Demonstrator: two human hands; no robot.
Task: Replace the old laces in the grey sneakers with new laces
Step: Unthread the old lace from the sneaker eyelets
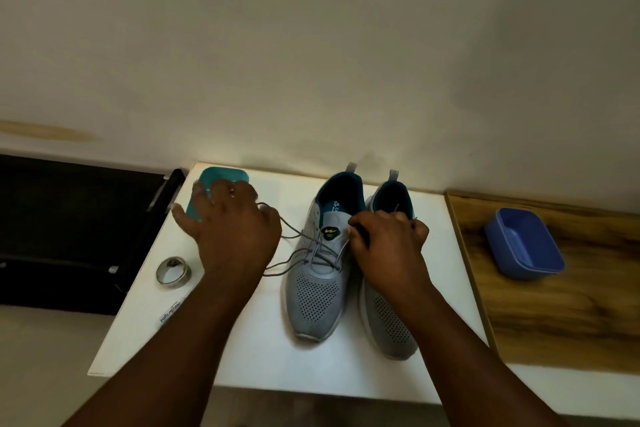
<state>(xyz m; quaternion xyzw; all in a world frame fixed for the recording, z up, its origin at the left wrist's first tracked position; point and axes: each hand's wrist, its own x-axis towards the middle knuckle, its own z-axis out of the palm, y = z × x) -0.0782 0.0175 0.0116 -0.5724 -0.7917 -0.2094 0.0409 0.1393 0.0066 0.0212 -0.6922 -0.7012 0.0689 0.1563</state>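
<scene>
Two grey sneakers stand side by side on the white table [263, 350], toes toward me. The left sneaker [317, 298] has a grey lace [294, 255] partly undone, its slack loops trailing left across the table. My right hand [388, 246] lies over the gap between the shoes, fingers curled, pinching the lace beside the tongue near the top eyelets. It covers part of the right sneaker [388, 326], so that shoe's lacing is hidden. My left hand [225, 222] hovers with spread fingers over a teal tray [221, 177]; the lace ends run beneath its edge.
A roll of tape [173, 272] lies on the table's left side. A blue plastic box [523, 246] sits on the wooden surface [571, 315] to the right. A dark unit [69, 232] adjoins the table on the left; a wall rises behind.
</scene>
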